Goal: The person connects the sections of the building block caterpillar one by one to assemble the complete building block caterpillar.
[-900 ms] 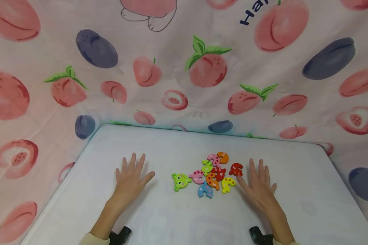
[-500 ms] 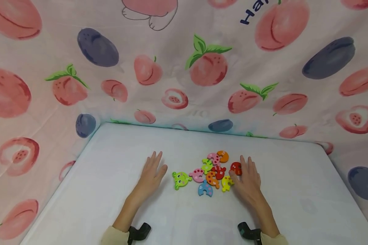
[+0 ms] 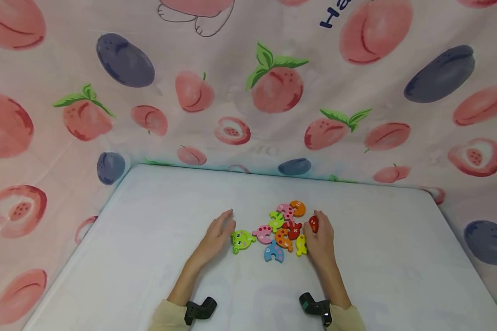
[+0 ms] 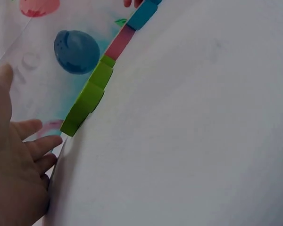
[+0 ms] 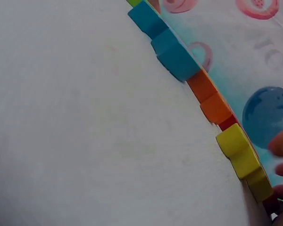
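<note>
Flat, colourful puzzle pieces with numbers and spots lie grouped on the white table. At their left end is a green animal-face piece (image 3: 242, 240), beside the fingers of my left hand (image 3: 215, 236), which is open and holds nothing. My right hand (image 3: 322, 239) is at the right end, its thumb and fingers on either side of a red piece (image 3: 313, 224) marked 2. The thumb side is close to a yellow piece (image 3: 301, 245). In the right wrist view, the fingers appear only at the right edge, by the yellow piece (image 5: 245, 157).
Between the hands lie a blue piece (image 3: 274, 252), an orange one (image 3: 283, 239), a pink one (image 3: 262, 234) and several others. White tabletop (image 3: 252, 294) extends around them. A fruit-print cloth (image 3: 232, 92) hangs behind the table and along its left side.
Both hands have moved inward: the left rightward to the green face piece, the right leftward around the red piece. The right fingers have drawn closer together. The pieces look unmoved.
</note>
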A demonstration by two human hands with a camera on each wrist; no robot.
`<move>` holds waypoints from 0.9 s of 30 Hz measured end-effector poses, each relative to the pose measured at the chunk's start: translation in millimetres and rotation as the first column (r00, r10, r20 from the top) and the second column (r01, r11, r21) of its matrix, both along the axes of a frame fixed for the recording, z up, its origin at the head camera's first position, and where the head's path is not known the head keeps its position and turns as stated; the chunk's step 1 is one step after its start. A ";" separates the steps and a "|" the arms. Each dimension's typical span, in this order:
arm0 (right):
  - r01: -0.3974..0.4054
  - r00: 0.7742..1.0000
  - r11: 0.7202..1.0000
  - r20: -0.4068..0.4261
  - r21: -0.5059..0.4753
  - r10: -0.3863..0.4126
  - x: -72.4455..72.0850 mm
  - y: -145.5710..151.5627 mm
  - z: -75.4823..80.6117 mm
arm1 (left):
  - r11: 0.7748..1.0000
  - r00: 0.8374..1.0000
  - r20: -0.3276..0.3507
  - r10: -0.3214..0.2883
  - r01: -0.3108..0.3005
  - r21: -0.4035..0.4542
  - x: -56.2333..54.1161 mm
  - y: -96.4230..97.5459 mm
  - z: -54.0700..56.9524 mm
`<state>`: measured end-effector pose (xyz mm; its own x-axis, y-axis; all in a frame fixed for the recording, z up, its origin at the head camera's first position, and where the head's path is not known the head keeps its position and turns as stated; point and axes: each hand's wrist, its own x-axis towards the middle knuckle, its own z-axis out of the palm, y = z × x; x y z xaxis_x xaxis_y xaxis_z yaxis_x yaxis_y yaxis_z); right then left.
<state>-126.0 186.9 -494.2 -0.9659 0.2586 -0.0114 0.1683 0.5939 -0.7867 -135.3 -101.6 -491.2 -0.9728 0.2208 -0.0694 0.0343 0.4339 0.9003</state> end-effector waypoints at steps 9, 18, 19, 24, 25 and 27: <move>-0.054 0.999 0.986 0.014 0.157 0.052 -1.5 1.1 -4.0 | 0.981 0.995 -0.065 -0.078 0.065 -0.182 3.2 -0.8 -4.0; -0.041 0.999 0.982 0.001 0.183 0.042 1.9 -0.6 -5.4 | 0.961 0.985 -0.129 -0.118 0.080 -0.266 6.5 1.4 -6.6; -0.042 0.999 0.982 -0.004 0.183 0.043 1.9 -0.8 -4.7 | 0.956 0.983 -0.132 -0.127 0.086 -0.279 6.6 1.9 -6.2; -0.044 0.999 0.985 0.016 0.168 0.042 2.7 -1.1 -2.7 | 0.926 0.971 -0.149 -0.186 0.123 -0.356 7.8 3.7 -3.7; -0.042 0.999 0.986 0.021 0.161 0.040 3.0 -1.4 -2.5 | 0.920 0.969 -0.152 -0.196 0.128 -0.371 7.8 3.7 -3.7; -0.040 0.999 0.986 0.032 0.159 0.035 3.6 -1.7 -3.0 | 0.913 0.966 -0.159 -0.206 0.131 -0.387 8.2 3.3 -3.6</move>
